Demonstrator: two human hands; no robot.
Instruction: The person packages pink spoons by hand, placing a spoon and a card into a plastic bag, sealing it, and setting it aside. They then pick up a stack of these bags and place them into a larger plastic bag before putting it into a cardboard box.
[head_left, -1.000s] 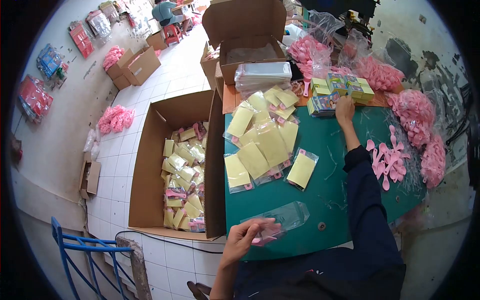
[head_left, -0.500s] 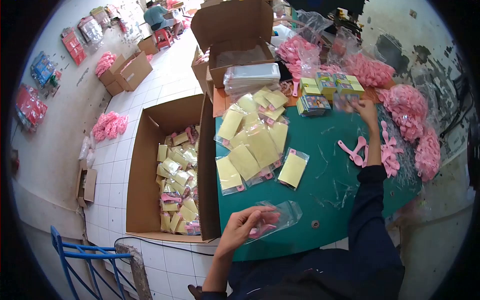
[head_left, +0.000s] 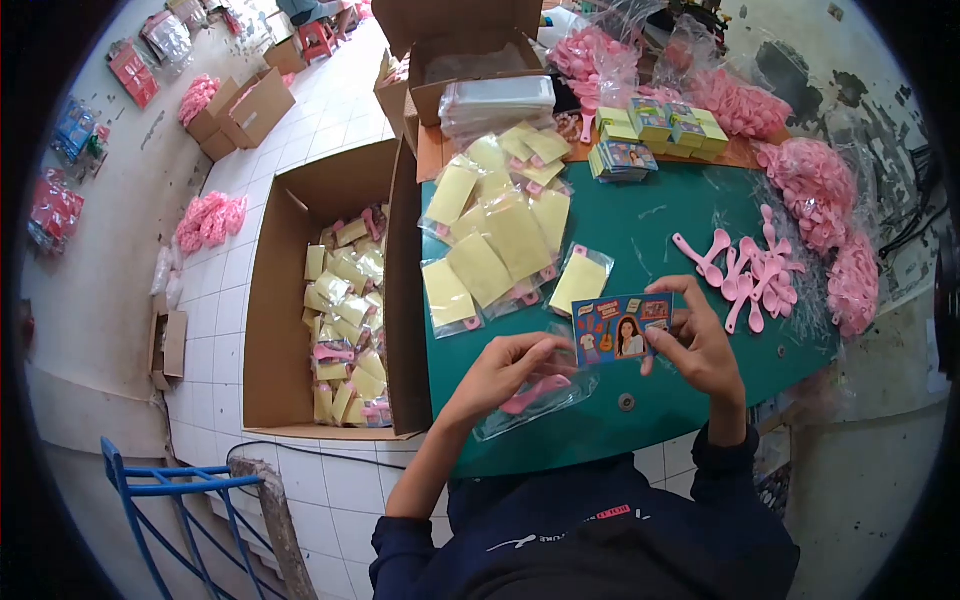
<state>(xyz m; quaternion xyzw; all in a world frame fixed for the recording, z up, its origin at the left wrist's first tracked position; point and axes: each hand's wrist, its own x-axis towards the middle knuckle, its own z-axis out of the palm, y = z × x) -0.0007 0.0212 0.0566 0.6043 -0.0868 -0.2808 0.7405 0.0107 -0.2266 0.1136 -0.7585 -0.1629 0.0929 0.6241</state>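
My left hand (head_left: 507, 375) is closed on a clear plastic bag (head_left: 490, 424) with a pink plastic spoon (head_left: 535, 394) inside it; most of the spoon's shape is blurred by the film. Between the thumb and fingers of my right hand (head_left: 700, 350) is a printed card (head_left: 622, 328), blue with small pictures and a figure on it. The card's left edge is right by my left fingertips, at the mouth of the bag. Just beyond lie a packed bag with a yellowish card (head_left: 580, 281) and a spread pile of similar packs (head_left: 505, 240).
Loose pink spoons (head_left: 750, 275) lie on the green table (head_left: 640, 420) to the right. Card stacks (head_left: 660, 128) and empty clear bags (head_left: 497, 104) stand at the back. A large cardboard box (head_left: 270, 330) of packs is on the left, near a blue metal frame (head_left: 180, 485).
My right hand has come back from the card stacks with a card and now holds it beside the bag. My left hand has moved slightly up and right, still gripping the bag.
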